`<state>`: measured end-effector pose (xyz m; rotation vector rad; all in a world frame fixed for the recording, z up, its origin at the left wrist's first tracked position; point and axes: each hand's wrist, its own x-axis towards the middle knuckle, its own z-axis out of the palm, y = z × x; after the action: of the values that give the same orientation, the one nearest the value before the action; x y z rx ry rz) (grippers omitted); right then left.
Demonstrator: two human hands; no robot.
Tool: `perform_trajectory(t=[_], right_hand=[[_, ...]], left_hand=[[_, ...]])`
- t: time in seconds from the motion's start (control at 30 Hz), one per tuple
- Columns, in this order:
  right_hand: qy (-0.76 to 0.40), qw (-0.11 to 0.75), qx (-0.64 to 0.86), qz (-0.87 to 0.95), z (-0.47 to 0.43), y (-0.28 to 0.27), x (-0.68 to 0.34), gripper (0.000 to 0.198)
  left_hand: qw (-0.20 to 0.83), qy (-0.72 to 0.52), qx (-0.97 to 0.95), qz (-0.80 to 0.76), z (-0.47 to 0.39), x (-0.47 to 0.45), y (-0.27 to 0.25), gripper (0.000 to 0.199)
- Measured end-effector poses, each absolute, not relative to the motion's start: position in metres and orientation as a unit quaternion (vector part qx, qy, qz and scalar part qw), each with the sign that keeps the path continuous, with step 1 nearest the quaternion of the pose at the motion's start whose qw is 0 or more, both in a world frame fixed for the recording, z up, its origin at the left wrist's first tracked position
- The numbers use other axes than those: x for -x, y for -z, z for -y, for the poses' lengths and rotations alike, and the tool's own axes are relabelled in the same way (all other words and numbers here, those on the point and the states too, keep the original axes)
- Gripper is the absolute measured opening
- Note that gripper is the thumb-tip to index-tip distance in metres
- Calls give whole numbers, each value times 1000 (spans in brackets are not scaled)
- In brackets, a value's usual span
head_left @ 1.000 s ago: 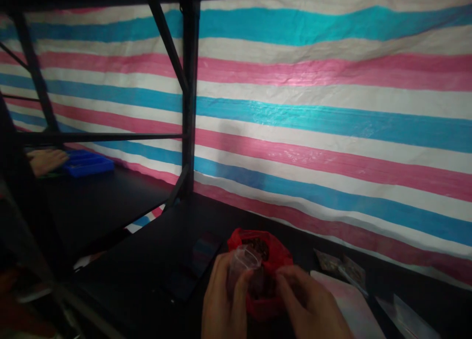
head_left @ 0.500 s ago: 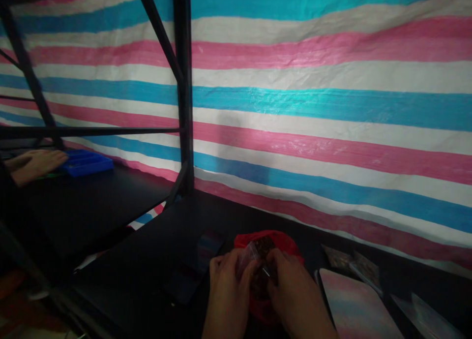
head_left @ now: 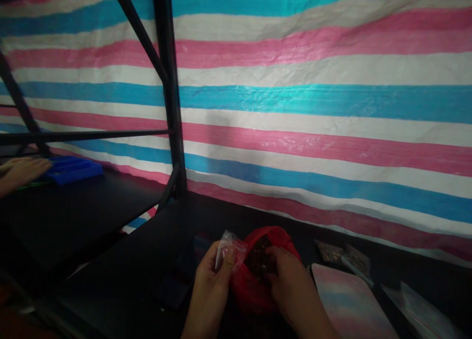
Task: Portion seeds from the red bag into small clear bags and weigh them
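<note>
My left hand [head_left: 214, 275] pinches a small transparent zip bag [head_left: 230, 245] by its side, just left of a red bag. The red bag [head_left: 254, 294] stands on the black table with its mouth open, full of small dark brown bits [head_left: 261, 255] whose kind I cannot make out. My right hand [head_left: 291, 275] reaches into that mouth from the right, fingers curled down among the bits. Its fingertips are partly hidden, so what lies between them does not show.
Right of the red bag lies a flat tablet-like thing [head_left: 346, 299] reflecting the stripes. Small filled packets [head_left: 344, 255] and empty plastic bags [head_left: 424, 309] lie beyond it. A dark phone-like slab [head_left: 173, 287] is at left. Another person's hand [head_left: 25, 171] is near a blue tray [head_left: 75, 169], past a black post [head_left: 171, 107].
My left hand has moved left with the zip bag, away from my right hand, uncovering more of the red bag. My right hand stays at the dark bits. The view has shifted slightly right.
</note>
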<state>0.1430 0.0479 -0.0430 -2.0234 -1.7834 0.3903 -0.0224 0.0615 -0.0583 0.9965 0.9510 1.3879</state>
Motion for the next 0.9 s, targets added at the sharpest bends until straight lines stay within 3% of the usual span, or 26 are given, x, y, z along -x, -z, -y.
perform_trajectory(t=[0.13,0.23,0.63,0.73,0.9], right_hand=[[-144,192,725,645,-45,42,-139,48],[-142,187,724,648,-45,38,-133,50],[-212,337,678,618,-49,58,-124,45],[-215,359,672,611,-50,58,-125,43],[-261,422,645,581,-49,52,-138,42]], left_hand=[[562,-592,-420,-396,-64,23,63,48],[621,-584,-388,-350,-64,21,64,46],[684,-575,-317,-317,-66,26,63,43],[618,-593,-370,-359,-66,28,61,46],[371,-620,-523,-452,-63,30,62,38]])
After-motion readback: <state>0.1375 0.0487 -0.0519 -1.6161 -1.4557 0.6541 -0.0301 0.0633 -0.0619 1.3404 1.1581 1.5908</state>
